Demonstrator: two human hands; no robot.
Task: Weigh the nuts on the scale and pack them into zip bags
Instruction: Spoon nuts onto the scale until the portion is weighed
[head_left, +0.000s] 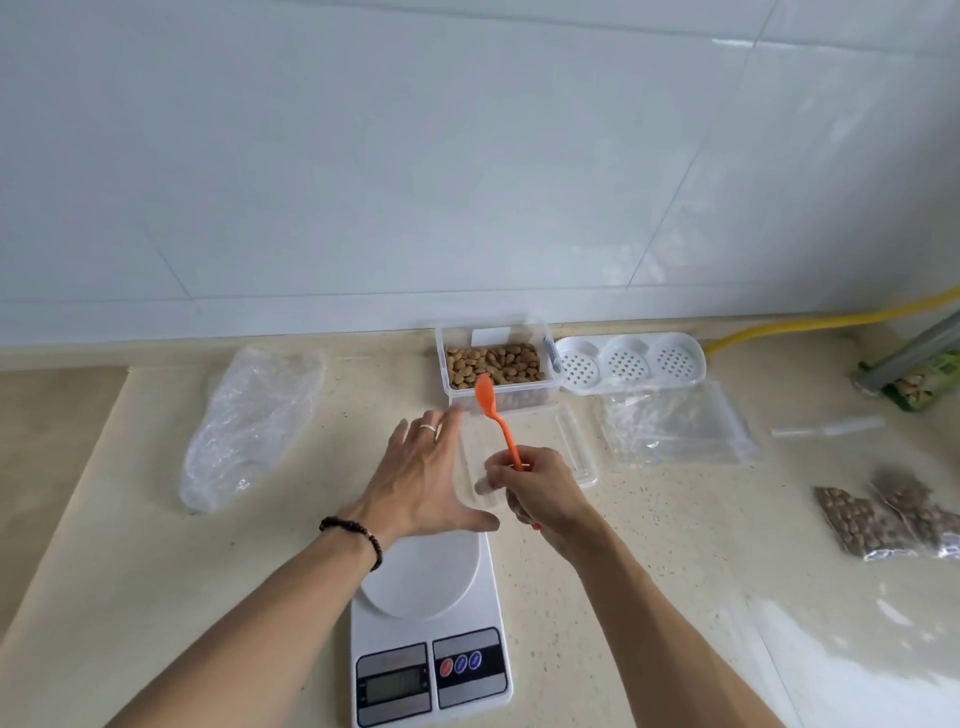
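**Spoon and zip bag held above the scale**

Right hand (540, 493) grip clenched around orange spoon (496, 418) handle and clear zip bag (475, 467); left hand (421, 478) released, fingers straight against the bag. Nuts (493, 364) in tub (452, 387) beyond the grip; scale (431, 623) beneath, on bench (130, 545)

A kitchen scale (431, 618) is sitting at the bench's (130, 519) front; a nut container (496, 366) is standing behind it against the wall, a perforated tray (628, 364) lying to its right, filled zip bags (883, 514) lying far right.
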